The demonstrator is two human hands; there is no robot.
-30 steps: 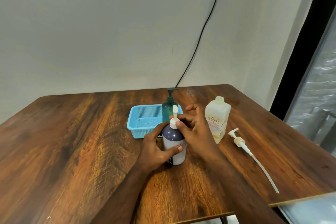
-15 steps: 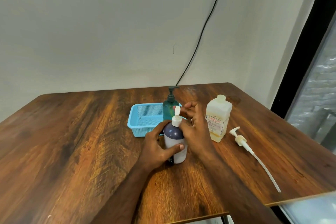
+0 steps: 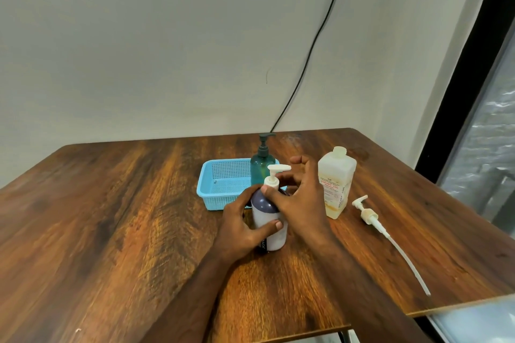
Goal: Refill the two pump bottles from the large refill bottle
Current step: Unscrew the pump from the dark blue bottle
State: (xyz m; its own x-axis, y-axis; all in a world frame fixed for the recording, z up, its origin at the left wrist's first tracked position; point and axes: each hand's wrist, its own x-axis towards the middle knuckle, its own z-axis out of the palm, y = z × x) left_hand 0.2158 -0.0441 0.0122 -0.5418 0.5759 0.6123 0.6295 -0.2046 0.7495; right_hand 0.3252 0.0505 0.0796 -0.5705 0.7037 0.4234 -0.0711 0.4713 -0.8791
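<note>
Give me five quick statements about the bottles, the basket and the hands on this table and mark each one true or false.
1. The left hand grips the white and purple pump bottle. True.
2. The green pump bottle lies on its side beside the blue basket. False: it stands upright at the basket's right end.
3. The refill bottle has no cap or pump on its neck. True.
4. The loose pump with the long tube is in the basket. False: it lies on the table, right of the refill bottle.
5. The right hand holds the refill bottle. False: its fingers are at the white pump's collar.
</note>
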